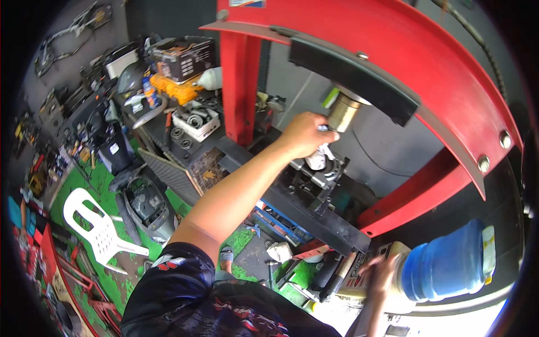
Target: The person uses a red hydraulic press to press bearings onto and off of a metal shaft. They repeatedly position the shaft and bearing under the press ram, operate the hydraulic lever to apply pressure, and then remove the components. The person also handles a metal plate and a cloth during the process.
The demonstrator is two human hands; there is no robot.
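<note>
From here, the left hand [306, 133] pinches a white rag [316, 162] beside the press ram [344, 112], the blurred right hand [380, 278] open, apparently empty.

The left hand [306, 135] grips white cloth [318, 162] beside a metal cylinder [344, 113].

Glare lower right — right hand [378, 276] blurred — edges bowed.

Grey wall [393, 140]; worn green floor [101, 177]; white plastic chair [108, 246]
</note>
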